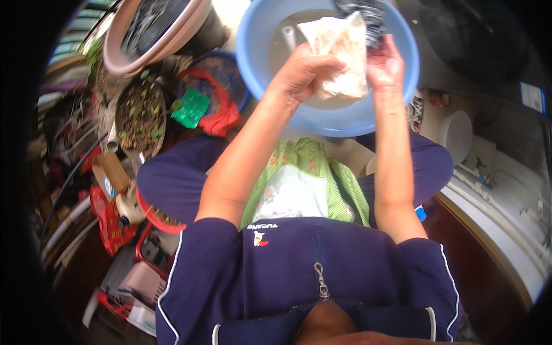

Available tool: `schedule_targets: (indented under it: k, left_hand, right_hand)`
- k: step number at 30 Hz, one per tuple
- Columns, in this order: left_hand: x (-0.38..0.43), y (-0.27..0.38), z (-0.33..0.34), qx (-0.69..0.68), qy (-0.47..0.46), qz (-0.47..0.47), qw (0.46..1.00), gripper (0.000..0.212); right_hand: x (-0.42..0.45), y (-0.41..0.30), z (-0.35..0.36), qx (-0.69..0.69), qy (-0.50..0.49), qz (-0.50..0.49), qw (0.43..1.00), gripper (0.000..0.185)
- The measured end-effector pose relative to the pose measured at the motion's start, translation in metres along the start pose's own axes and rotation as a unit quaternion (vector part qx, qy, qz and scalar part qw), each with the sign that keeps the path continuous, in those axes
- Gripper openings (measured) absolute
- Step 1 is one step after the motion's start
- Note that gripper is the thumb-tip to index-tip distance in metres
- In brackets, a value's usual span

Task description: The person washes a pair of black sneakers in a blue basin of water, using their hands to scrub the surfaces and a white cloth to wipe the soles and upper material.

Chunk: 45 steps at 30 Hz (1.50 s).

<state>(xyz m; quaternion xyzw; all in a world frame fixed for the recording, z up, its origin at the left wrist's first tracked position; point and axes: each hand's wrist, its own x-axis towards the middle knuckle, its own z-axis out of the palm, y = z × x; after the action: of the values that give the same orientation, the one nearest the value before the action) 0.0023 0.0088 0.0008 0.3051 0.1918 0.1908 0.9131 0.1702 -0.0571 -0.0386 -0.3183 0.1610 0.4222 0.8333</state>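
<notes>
My left hand grips a creased, pale packet, its thumb lying across the front. Whitish and orange-tinted contents show through the wrapping. At the packet's right edge is my right hand, palm turned up. Some of its fingers are hidden, so whether they hold the packet is unclear. Both hands are over a large blue plastic basin with cloudy water in it. A white handle with a hole in its end sticks up inside, left of the packet. Dark striped cloth hangs at the basin's far side.
A green apron covers my lap. At upper left stands a pink basin holding dark ribbed material. Below it are a planter of soil, a red plastic bag and a green plastic piece. Pipes run along the right.
</notes>
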Motion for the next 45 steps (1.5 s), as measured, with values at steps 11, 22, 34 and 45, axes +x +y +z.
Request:
schedule_targets:
  k: [11, 22, 34, 45]
  left_hand:
    - [-0.107, 0.066, -0.22, 0.149, 0.366, 0.154, 0.906, 0.034]
    - [-0.078, 0.001, -0.306, 0.578, 0.598, -0.057, 0.553, 0.045]
    - [-0.081, 0.073, -0.232, 0.44, 0.517, 0.259, 0.687, 0.038]
    - [-0.036, -0.034, 0.005, 0.124, 0.128, 0.008, 0.984, 0.032]
  right_hand:
    - [-0.002, -0.036, -0.021, -0.079, 0.012, 0.007, 0.997, 0.032]
    - [-0.021, 0.005, -0.031, -0.112, 0.017, 0.073, 0.991, 0.017]
    - [-0.025, 0.009, -0.018, -0.099, 0.033, 0.079, 0.991, 0.024]
    - [-0.028, 0.03, 0.006, 0.004, -0.019, 0.124, 0.992, 0.019]
